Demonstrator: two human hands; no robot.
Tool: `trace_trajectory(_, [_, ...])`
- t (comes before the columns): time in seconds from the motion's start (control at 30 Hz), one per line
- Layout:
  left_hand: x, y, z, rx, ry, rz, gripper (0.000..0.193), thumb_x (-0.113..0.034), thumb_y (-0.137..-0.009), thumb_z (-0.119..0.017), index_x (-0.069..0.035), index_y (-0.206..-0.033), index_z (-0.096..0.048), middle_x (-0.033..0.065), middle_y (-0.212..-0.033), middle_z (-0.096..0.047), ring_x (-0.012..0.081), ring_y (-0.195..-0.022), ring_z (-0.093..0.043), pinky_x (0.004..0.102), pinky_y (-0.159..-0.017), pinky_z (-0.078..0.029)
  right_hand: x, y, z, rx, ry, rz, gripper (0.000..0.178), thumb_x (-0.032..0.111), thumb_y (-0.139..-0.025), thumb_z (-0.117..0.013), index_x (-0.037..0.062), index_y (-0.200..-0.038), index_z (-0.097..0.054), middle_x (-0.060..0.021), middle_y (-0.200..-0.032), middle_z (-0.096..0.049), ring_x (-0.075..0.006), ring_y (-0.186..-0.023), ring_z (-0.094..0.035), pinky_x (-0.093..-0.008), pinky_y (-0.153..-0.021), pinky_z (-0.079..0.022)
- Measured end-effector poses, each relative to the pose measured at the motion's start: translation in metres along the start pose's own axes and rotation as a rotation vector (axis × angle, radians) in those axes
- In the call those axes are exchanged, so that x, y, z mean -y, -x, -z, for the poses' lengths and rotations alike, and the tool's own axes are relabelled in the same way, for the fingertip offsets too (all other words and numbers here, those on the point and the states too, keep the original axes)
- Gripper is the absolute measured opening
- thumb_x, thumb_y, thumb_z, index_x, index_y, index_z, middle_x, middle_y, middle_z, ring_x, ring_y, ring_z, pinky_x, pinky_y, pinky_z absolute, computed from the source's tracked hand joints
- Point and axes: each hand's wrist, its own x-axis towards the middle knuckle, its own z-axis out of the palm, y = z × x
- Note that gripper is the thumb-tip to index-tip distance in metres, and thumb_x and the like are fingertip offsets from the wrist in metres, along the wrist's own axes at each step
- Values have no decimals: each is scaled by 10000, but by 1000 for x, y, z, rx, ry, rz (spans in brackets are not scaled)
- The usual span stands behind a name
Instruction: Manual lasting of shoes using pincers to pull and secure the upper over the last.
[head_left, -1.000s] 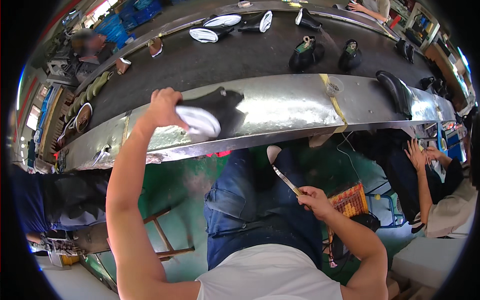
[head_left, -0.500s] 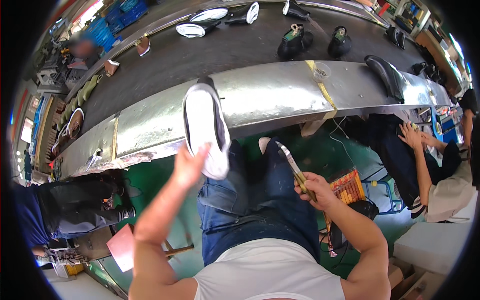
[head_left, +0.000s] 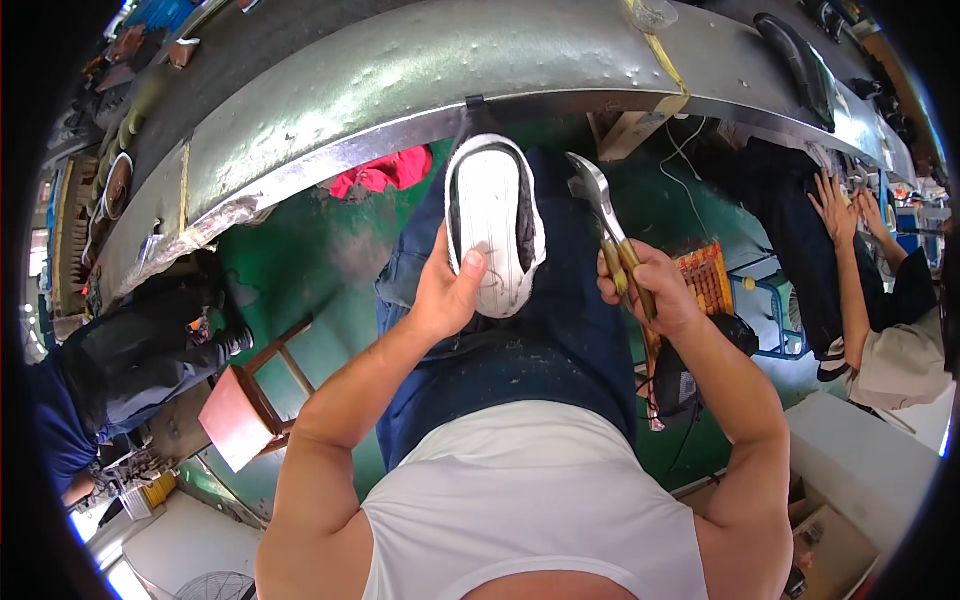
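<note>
Over my lap, just off the bench's front edge, my left hand (head_left: 447,290) is closed around a shoe (head_left: 490,205) by its near end. The shoe's white underside faces up, with dark material around its rim and a wrinkled white edge at the near end. The fingers beneath it are hidden; my thumb presses on the white underside. To its right, my right hand (head_left: 660,288) grips a pair of pincers (head_left: 598,195) with steel jaws and yellowish handles. Their handles are spread, and the jaws point up and away, apart from the shoe.
A metal-topped bench edge (head_left: 330,85) curves across the front, with yellow tape, a clear cup (head_left: 655,13) and a black shoe (head_left: 795,65) on it. Red cloth (head_left: 385,172) lies below. A pink-topped stool (head_left: 235,415) stands left; another person's hands (head_left: 838,208) are at right.
My left hand has brought the shoe back from the bench edge and rightward over my lap. The pincers' handles have opened in my right hand. The view has tilted down.
</note>
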Motion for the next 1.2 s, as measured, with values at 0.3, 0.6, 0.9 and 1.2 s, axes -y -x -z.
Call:
trace_trajectory(0.3, [41,15,-10,-3,-177,126,780,-507,-1019,-431,83,-1496,-251,273,-1362,-533,321,-1282,-525,370,-1076,-390,-7,3,-6,15,139,-55,340,184,-848,-629,-8,-1123,-574,-83,-959,-630,-182,-805,-642,-290,-759,-500])
trace_trajectory(0.6, [26,-54,18,31,-874,126,656,-486,-848,-713,72,-1183,-634,307,-1152,-646,406,-1045,-658,434,-937,-507,-14,-4,-22,-106,490,-292,211,147,-966,-572,-27,-1083,-597,-81,-902,-661,-140,-780,-660,-279,-712,-512])
trace_trajectory(0.9, [56,-79,9,159,141,263,419,-184,-945,-660,-66,-1312,-494,107,-1415,-459,211,-1280,-462,344,-1079,-379,-32,-12,-33,-59,429,-301,279,144,-958,-580,-25,-1178,-602,-90,-955,-674,-105,-723,-592,-255,-631,-508])
trace_trajectory(1.2, [6,-31,19,258,-29,-113,797,-292,-1012,-512,-82,-1560,27,199,-1546,-269,323,-1486,-147,440,-1195,-109,-13,11,-60,110,407,-309,328,134,-976,-567,-11,-1271,-565,-96,-1122,-658,-161,-1003,-635,-329,-874,-517])
